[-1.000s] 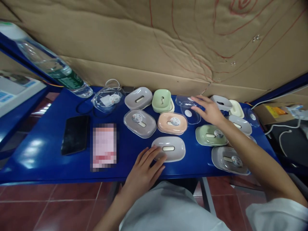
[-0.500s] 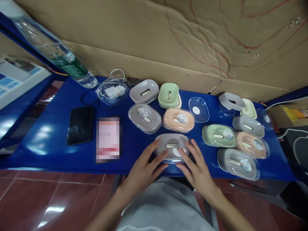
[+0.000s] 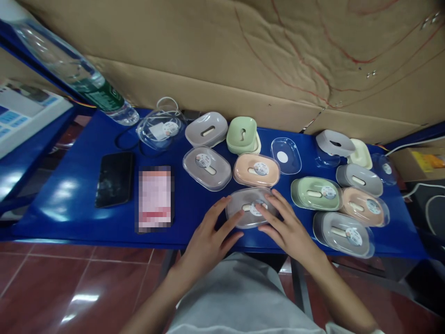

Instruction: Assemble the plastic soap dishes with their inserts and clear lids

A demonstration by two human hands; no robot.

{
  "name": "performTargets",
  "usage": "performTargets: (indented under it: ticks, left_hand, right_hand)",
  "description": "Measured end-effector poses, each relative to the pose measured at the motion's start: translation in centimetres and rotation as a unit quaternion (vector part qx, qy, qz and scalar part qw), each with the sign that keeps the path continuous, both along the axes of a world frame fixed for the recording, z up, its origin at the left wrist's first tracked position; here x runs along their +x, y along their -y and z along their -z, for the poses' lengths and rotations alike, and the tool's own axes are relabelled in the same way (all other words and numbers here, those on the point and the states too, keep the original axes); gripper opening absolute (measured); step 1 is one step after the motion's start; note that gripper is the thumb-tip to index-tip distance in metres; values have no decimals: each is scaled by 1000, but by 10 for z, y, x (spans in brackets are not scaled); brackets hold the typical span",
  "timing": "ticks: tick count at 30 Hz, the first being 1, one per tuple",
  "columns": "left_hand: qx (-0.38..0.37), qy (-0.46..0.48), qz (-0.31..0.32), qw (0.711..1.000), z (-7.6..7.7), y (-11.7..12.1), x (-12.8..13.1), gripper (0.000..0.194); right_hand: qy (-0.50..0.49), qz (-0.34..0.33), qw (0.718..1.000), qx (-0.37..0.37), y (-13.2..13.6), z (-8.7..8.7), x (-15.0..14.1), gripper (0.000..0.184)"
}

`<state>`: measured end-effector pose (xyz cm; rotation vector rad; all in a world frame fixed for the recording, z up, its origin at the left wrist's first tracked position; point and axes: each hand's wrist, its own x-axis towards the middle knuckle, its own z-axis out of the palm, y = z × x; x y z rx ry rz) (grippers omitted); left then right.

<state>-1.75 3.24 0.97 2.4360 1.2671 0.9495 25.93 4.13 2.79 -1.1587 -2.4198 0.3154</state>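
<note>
A grey oval soap box [image 3: 238, 202] with a clear lid and a round sticker lies near the table's front edge, between my hands. My left hand [image 3: 215, 229] is open, its fingers spread at the box's left side and over its top. My right hand [image 3: 294, 227] is also open, with fingers stretched across the lid's right part and the sticker. Both thumbs are by the near edge. Just behind stand a peach soap box [image 3: 246, 171] and another grey soap box [image 3: 217, 164], both lidded.
Several lidded boxes, among them a green box [image 3: 302, 188], stand at the right. A loose clear lid [image 3: 294, 155] lies behind. On the left are a black phone [image 3: 114, 178], a blurred-out device [image 3: 155, 199] and a water bottle [image 3: 104, 93]. Cardboard [image 3: 174, 46] walls the back.
The grey box between my hands has shifted slightly away from me and turned a little. My thumbs have come away from its near edge. The other boxes stay in place.
</note>
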Motion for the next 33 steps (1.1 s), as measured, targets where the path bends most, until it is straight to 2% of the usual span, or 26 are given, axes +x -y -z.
performTargets:
  ticks: [3,7,13,18,20,23,25,28,30,33]
  left_hand:
    - [5,-9,3,1000,-1,-2,3,53]
    - [34,-24,9,999,0,-1,5,50]
    - [92,-69,20,993,5,8,-2,58]
    - [110,-89,11,990,2,7,-1,54]
    - [114,-101,-23,988,0,3,3,49]
    - [114,-109,-80,984,-4,-5,12,48]
    - [111,-112,-90,983,-6,-12,22,50]
    - [101,-133,-62,984,-12,-23,42,49]
    - [89,-155,-53,982,-15,-29,55,50]
    - [66,-173,-53,981,-18,-31,68,59]
  right_hand:
    - [4,-8,1000,-7,-5,-2,4,69]
    - [13,-27,999,21,-7,-2,8,66]
    - [46,-43,995,77,-5,1,14,71]
    - [62,-27,995,78,2,6,6,75]
    - [84,-15,994,65,8,-2,2,75]
    - [94,-9,994,46,20,-27,5,72]
    - [90,9,995,41,25,-49,19,66]
    - [83,77,991,68,20,-75,57,57]
    - [69,126,986,89,4,-83,90,48]
    - [60,184,977,91,-43,-79,143,35]
